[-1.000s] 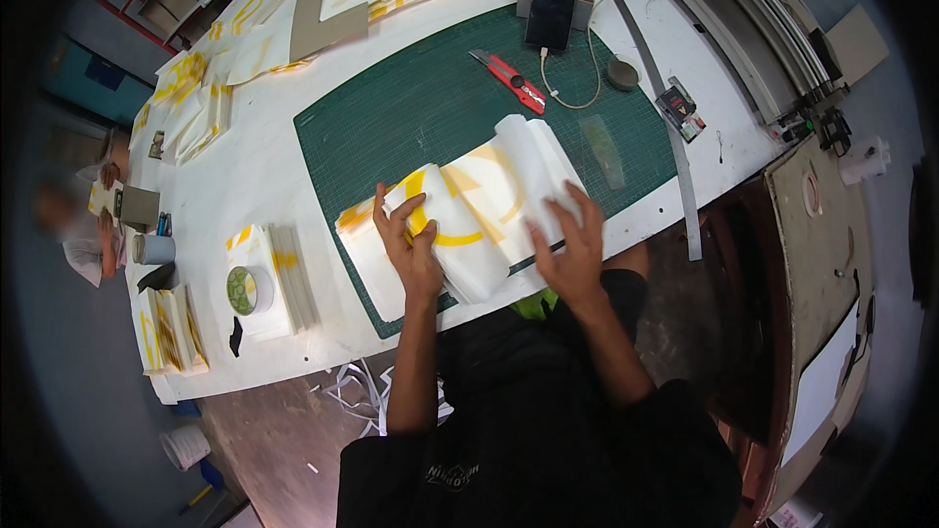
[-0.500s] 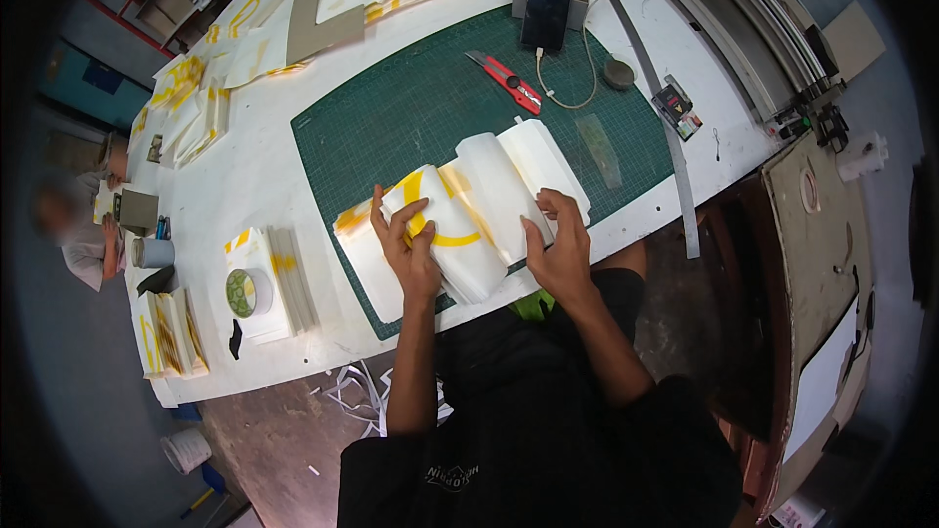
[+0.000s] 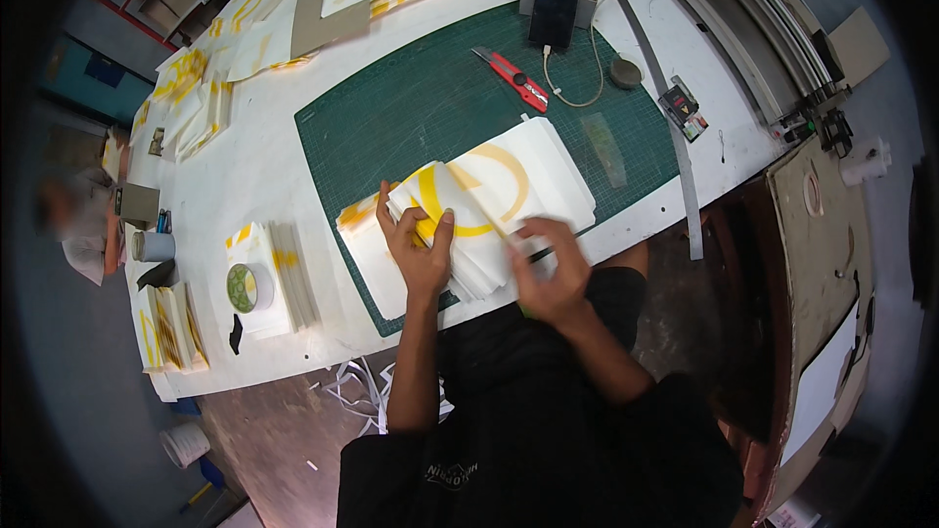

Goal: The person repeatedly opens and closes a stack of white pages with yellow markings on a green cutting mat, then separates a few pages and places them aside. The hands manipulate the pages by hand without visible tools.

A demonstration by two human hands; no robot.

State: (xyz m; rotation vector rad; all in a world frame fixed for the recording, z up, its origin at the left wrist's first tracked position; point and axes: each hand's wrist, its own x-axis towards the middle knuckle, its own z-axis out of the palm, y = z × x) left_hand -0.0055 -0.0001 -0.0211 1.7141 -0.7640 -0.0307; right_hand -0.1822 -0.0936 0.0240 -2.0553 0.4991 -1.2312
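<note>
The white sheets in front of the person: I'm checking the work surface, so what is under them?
Under the white sheets is the green cutting mat, visible beyond their far edge. The part directly beneath is covered, so anything else there cannot be seen.

Hands (image 3: 423,259) apart, right one blurred

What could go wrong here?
The right hand, blurred at the edge of the white-and-yellow sheets, might crease or skew them.

The left hand rests on only part of the sheets, so the rest could shift.

The red cutter lies beyond them on the green mat; its blade looks exposed, so a careless reach could mean a cut.
</note>
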